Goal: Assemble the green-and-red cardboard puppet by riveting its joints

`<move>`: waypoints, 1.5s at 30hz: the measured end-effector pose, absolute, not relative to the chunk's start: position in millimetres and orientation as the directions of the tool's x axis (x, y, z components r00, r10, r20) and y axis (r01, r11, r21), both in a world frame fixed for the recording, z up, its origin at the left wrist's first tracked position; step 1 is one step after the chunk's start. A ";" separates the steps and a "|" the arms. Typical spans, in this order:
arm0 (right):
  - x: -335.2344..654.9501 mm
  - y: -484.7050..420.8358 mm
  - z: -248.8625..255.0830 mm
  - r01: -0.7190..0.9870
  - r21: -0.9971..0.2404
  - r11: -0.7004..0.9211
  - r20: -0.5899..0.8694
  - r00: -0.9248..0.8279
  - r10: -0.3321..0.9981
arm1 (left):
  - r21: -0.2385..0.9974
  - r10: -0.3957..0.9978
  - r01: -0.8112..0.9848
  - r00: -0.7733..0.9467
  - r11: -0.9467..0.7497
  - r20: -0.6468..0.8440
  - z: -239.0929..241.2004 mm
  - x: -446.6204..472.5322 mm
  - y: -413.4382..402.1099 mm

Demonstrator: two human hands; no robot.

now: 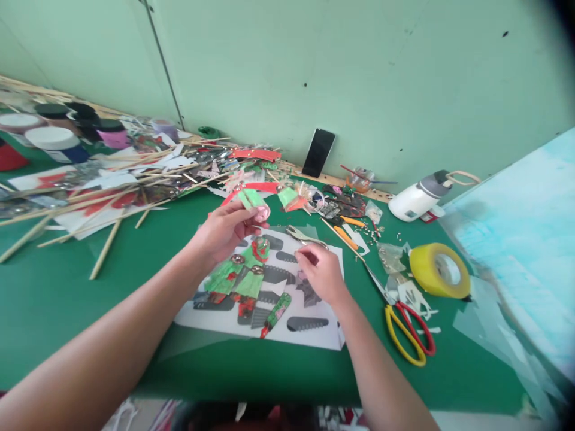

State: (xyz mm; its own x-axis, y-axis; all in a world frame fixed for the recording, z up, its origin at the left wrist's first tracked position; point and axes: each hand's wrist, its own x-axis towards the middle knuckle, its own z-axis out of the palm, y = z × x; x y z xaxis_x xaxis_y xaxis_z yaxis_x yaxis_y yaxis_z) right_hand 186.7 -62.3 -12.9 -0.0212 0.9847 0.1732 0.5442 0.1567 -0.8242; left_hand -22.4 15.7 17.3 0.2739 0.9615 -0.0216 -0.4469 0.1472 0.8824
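Note:
My left hand (229,230) is closed on a small painted cutout (252,200), green with a pink rounded end, raised above a white printed sheet (278,336). My right hand (321,272) is pinched over the sheet's right side; whatever its fingertips hold, if anything, is too small to make out. Just behind those fingertips lies a pair of pliers (309,237). Several green and red painted cutouts (249,281) with round metallic pieces rest on the sheet between my hands. Nearer me is a narrow green cutout (279,311) with a red tip.
Scissors (406,332) and a yellow tape roll (440,270) lie to the right. Behind them stands a white bottle (420,196). A phone (318,152) leans on the wall. Wooden sticks (108,245), scraps and paint jars (56,142) crowd the left. Orange-handled pliers (345,236) lie behind my right hand.

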 end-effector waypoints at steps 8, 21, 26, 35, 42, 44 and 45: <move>188.4 -88.2 28.8 0.751 -0.581 0.313 0.034 -0.362 0.932 | 0.869 0.930 -0.443 0.365 0.219 -0.048 18.1 -17.5 7.7; 165.3 -103.4 30.3 0.803 -0.317 0.505 -0.172 -0.572 0.802 | 0.916 0.839 -0.272 0.532 0.293 -0.111 3.3 -9.1 2.7; 176.6 -97.6 20.2 0.773 -0.405 0.488 -0.114 -0.572 0.812 | 0.917 0.830 -0.261 0.544 0.303 -0.119 0.7 -9.9 4.4; 178.4 -106.4 12.8 0.836 -0.455 0.308 0.013 -0.339 0.941 | 0.907 0.800 -0.270 0.590 0.323 -0.109 3.4 -11.1 2.1; 183.7 -84.9 9.3 0.766 -0.632 0.117 0.029 -0.127 0.991 | 0.886 0.814 -0.293 0.563 0.360 -0.144 8.1 -11.2 -0.2; 185.7 -72.8 6.2 0.750 -0.657 0.073 -0.023 -0.116 0.993 | 0.885 0.817 -0.299 0.558 0.358 -0.141 8.0 -10.5 -0.4; 187.2 -66.3 5.0 0.755 -0.653 0.062 -0.031 -0.108 0.994 | 0.885 0.821 -0.305 0.554 0.353 -0.137 8.1 -10.5 0.0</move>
State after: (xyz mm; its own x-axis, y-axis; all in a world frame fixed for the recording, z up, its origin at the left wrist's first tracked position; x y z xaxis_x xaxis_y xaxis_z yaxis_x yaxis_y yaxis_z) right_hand 187.2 -66.3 5.0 -0.1083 0.9936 -0.0311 0.7545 0.0618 -0.6534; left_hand -10.5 0.0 8.1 0.5539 0.8212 -0.1368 -0.3049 0.3530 0.8845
